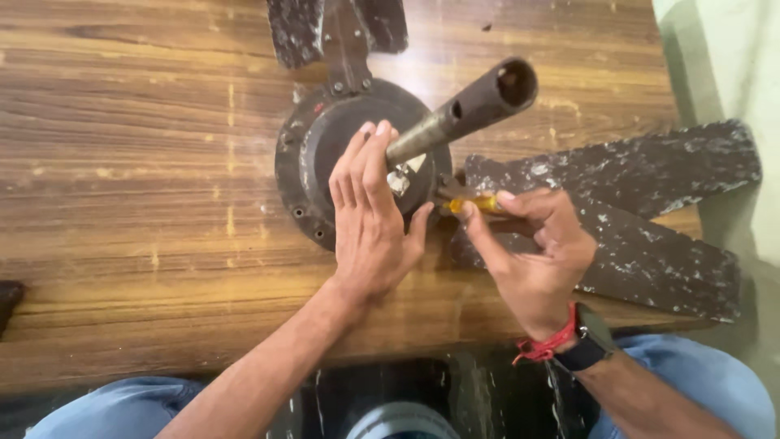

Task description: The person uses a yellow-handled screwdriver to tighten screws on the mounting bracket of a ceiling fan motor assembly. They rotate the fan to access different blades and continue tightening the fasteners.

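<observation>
Left hand [370, 219]: fingers straight and together, flat on the motor [325, 158] at the rod's base; gripping nothing.
Right hand [532, 252]: fingers pinched closed around the screwdriver [471, 204].
Screwdriver: yellow handle; long axis roughly level, tip pointing left toward the motor hub; tip hidden behind the left hand.
Rod [463, 110]: hollow, rising from the hub, open end tilted up and right.
Motor: dark, round, lying mid-surface [122, 162].
Blades [634, 211]: speckled; top one cut off by the frame edge.
Hub centre: hard to make out.
</observation>
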